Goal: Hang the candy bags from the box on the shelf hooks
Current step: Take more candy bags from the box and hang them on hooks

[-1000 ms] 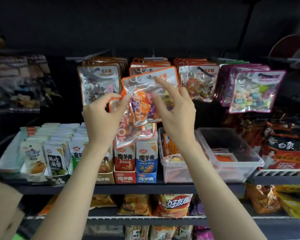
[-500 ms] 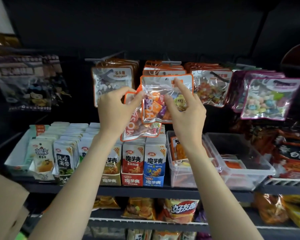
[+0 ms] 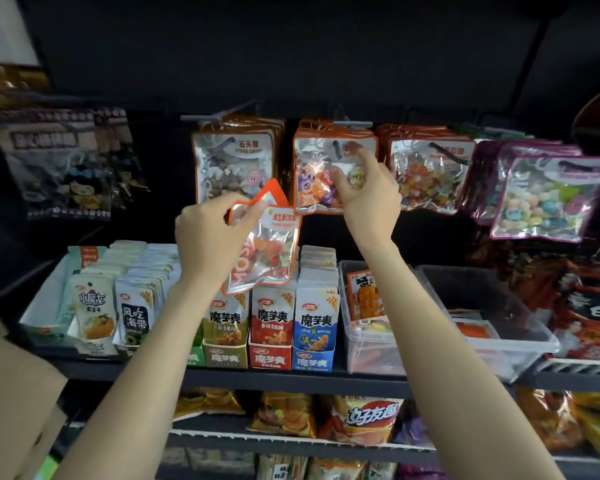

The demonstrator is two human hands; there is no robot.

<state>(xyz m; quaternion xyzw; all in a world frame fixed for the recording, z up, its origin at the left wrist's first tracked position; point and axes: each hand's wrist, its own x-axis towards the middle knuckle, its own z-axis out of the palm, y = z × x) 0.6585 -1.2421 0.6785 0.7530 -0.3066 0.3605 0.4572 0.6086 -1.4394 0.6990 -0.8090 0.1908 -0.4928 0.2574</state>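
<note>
right hand (image 3: 364,192) is up at the middle hook (image 3: 352,124), fingers pinching the front orange-edged candy bag (image 3: 317,174) that hangs at the head of the stack there. half a second ago this bag was lower and tilted, held in front of the stack with the left hand close beside it; now it sits square under the hook with its slot at the wire. judgement: it is on the hook, or in the last instant of being seated; the slot itself is too small to confirm

left hand (image 3: 210,237) has dropped away and to the left, now well apart from the right hand. it pinches a second candy bag (image 3: 267,251) by its upper corner, same orange border, hanging tilted in front of the shelf's boxed snack packs (image 3: 272,327). this one is not yet on any hook

meaning for the task: one more bag is up, and the next is already in hand. the next step is probably for the right hand to release and take the left-hand bag, or for the left hand to lift it to the same hook. the slot must be lined up on the hook tip, and soft film folds easily, so a top-edge grip looks best

the supply box (image 3: 11,393) shows only as a cardboard edge at lower left; its contents are not visible

neighbouring hooks carry stone candy bags (image 3: 234,164) on the left and purple-edged bags (image 3: 541,199) on the right
</note>
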